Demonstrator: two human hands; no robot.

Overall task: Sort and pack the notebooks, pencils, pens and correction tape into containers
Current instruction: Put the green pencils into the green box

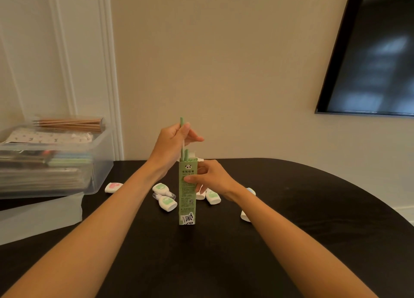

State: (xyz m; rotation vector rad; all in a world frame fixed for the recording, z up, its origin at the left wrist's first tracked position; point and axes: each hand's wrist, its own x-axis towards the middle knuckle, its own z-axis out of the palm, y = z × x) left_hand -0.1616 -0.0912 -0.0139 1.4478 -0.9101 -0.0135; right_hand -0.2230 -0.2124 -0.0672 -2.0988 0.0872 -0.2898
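Near the table's far edge, the right hand point(211, 179) clasps the upright box point(187, 192). Directly above its open top, the left hand point(173, 140) pinches a green pencil point(182, 127), held vertical and in line with the box.

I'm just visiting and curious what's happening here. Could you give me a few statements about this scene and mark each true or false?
1. The left hand grips a green pencil above the box. True.
2. The green pencil box lies flat on the table. False: it stands upright, steadied by the right hand.
3. Several correction tapes lie loose on the table. True.
4. The clear plastic bin at the left is empty. False: it holds stationery, with wooden pencils on top.
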